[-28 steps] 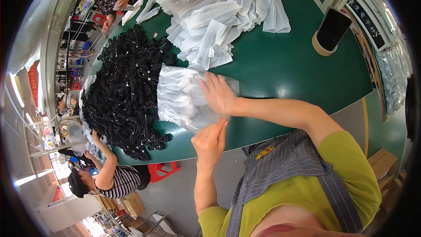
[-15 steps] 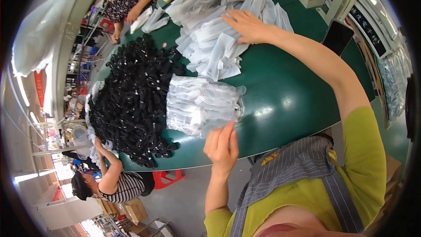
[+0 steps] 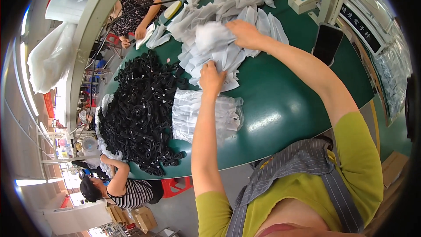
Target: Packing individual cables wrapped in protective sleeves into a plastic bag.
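R hand (image 3: pixel 246 35), upper centre of frame, looks clamped on the near edge of a blurred white bunch (image 3: pixel 212 36). L hand (image 3: pixel 212 79), just below it, rests on the lower edge of the white pouch pile (image 3: pixel 272 28), fingers bent, thumb apart; from my cam I can't tell if it grips anything. Pouches look light, soft, prob. slippery, so I'd take several at once across the middle, not by a loose corner. Under the L forearm, centre frame, sits a clear bag (image 3: pixel 183 116) packed w/ white pieces; black cord pile (image 3: pixel 140 114) just left of it. All on the green table (image 3: pixel 280 109). Phone (image 3: pixel 328 41) upper right; co-workers upper left (image 3: pixel 138 15) & lower left (image 3: pixel 131 192).
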`<move>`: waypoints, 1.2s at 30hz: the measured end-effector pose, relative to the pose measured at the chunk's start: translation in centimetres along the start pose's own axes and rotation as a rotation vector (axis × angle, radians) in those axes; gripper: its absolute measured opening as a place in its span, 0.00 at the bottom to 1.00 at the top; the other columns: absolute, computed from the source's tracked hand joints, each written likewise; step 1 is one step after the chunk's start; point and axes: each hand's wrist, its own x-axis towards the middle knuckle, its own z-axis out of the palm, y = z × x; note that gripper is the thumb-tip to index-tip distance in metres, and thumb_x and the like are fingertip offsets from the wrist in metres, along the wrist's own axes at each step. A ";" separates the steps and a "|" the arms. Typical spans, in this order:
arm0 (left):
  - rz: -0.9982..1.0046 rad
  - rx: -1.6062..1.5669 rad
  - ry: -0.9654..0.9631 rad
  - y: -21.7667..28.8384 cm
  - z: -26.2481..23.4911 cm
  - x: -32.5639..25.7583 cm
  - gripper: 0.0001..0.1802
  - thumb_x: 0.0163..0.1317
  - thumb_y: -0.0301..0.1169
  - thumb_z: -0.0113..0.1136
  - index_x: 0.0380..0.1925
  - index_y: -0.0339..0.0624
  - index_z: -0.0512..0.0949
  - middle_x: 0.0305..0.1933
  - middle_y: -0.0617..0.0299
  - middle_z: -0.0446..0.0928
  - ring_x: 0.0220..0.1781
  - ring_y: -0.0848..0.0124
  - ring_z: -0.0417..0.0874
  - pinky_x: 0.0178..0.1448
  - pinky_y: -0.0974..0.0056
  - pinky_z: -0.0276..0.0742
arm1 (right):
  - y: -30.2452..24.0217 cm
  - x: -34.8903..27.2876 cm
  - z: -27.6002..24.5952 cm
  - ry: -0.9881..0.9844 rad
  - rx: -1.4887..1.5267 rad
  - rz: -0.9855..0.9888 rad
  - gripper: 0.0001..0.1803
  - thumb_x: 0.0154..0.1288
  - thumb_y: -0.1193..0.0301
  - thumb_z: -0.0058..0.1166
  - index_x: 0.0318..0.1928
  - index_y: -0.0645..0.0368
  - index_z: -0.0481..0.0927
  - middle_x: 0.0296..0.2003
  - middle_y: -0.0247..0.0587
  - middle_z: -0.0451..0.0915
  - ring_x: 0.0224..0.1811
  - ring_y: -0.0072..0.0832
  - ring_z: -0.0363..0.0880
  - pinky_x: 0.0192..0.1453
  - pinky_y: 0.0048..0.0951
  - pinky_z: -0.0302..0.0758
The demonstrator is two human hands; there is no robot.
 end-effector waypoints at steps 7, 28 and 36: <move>-0.070 -0.111 -0.090 -2.3 0.3 0.3 0.27 0.46 0.41 0.73 0.39 0.34 0.74 0.35 0.49 0.79 0.38 0.54 0.81 0.44 0.55 0.76 | -2.5 -13.5 -8.5 0.032 0.012 0.012 0.29 0.47 0.80 0.55 0.55 0.64 0.70 0.46 0.51 0.74 0.51 0.48 0.72 0.55 0.43 0.70; -0.578 -1.383 -0.565 10.4 1.8 -23.4 0.13 0.70 0.31 0.57 0.51 0.38 0.76 0.39 0.60 0.79 0.39 0.76 0.78 0.38 0.69 0.77 | -4.7 -22.1 -5.9 -0.206 -0.051 -0.270 0.24 0.49 0.73 0.64 0.50 0.58 0.76 0.53 0.44 0.72 0.63 0.41 0.66 0.72 0.52 0.57; 0.359 -0.414 0.232 11.1 2.6 -25.5 0.21 0.57 0.25 0.63 0.53 0.45 0.79 0.55 0.55 0.75 0.54 0.55 0.77 0.58 0.54 0.71 | -2.5 -22.5 -2.3 -0.211 -0.140 -0.297 0.09 0.51 0.75 0.60 0.35 0.57 0.79 0.38 0.36 0.75 0.48 0.34 0.74 0.67 0.46 0.62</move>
